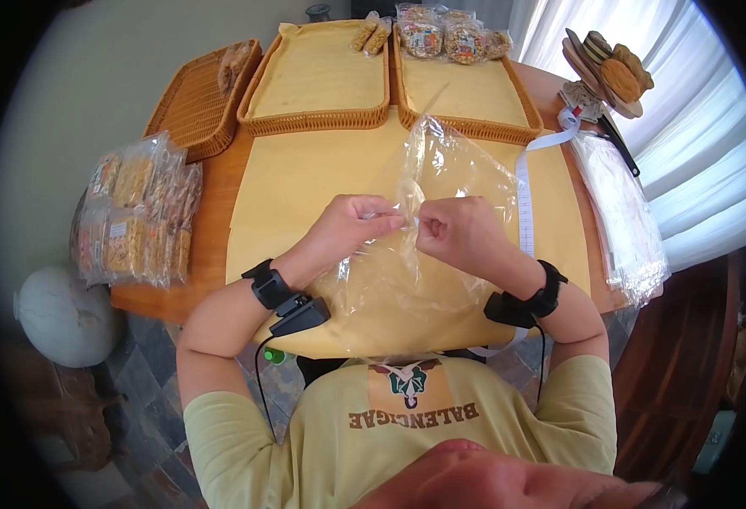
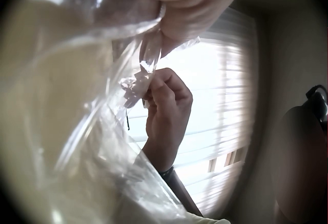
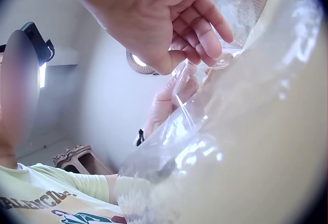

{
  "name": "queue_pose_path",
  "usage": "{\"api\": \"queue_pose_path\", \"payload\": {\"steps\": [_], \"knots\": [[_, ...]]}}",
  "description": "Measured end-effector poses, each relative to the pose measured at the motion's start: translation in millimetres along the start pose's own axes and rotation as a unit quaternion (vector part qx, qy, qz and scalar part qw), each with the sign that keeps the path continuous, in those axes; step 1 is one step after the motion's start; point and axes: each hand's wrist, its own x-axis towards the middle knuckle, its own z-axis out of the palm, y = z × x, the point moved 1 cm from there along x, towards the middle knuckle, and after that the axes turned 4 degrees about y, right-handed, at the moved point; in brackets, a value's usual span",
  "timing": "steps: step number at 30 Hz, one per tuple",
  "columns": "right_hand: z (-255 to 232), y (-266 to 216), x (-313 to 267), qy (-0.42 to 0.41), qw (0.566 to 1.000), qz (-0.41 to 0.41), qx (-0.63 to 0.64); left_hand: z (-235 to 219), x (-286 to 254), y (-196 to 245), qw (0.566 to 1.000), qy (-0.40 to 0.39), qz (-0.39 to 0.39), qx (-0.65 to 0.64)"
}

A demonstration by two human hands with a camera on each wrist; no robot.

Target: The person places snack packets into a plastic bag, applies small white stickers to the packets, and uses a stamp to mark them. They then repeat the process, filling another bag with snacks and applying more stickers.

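Observation:
A large clear plastic bag [image 1: 462, 165] is held up over the yellow-covered table, its film gathered between the two hands. The left hand [image 1: 360, 225] pinches the film between thumb and fingers. Close beside it, the right hand [image 1: 462, 233] has its fingers curled on the gathered film. In the left wrist view the right hand [image 2: 169, 111] pinches the crumpled plastic [image 2: 136, 88]. The right wrist view has the right hand [image 3: 164, 24] near, with fingertips at the bunched film, and the left hand [image 3: 166, 103] behind the clear plastic.
Three wicker baskets [image 1: 318, 123] line the far side, two paper-lined, with packaged snacks [image 1: 464, 41]. More snack packs [image 1: 135, 216] lie at the left. A white measuring tape [image 1: 525, 199], a stack of clear bags [image 1: 619, 212] and a stand with bread-like items [image 1: 619, 78] are on the right.

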Motion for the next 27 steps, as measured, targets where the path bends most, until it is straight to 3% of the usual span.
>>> {"api": "queue_pose_path", "payload": {"steps": [5, 10, 12, 17, 23, 25, 26, 27], "knots": [[-3, 2, 1, 0.006, 1.0, 0.015, 0.003, -2, 0, 1, 1.0, 0.001, 0.001, -0.004], [-21, 20, 7, 0.044, 0.994, 0.103, 0.011, -11, 7, -6, 0.998, 0.043, 0.015, -0.04], [-25, 16, 7, 0.019, 0.993, 0.114, 0.007, -12, 11, -6, 0.998, 0.045, 0.023, -0.026], [-17, 14, 1, -0.054, 0.964, 0.15, 0.214, -20, 18, -4, 0.998, 0.025, 0.053, 0.005], [-16, 17, 5, -0.087, 0.946, 0.186, 0.252, -23, 25, -14, 0.999, 0.001, 0.042, -0.02], [-12, 20, 4, -0.098, 0.932, 0.199, 0.288, -22, 22, -9, 0.993, 0.022, 0.057, 0.099], [-11, 20, 4, -0.111, 0.916, 0.211, 0.324, -22, 23, -10, 0.993, 0.022, 0.059, 0.101], [-11, 20, 4, -0.109, 0.916, 0.21, 0.323, -23, 25, -12, 0.97, 0.113, 0.158, 0.145]]}}
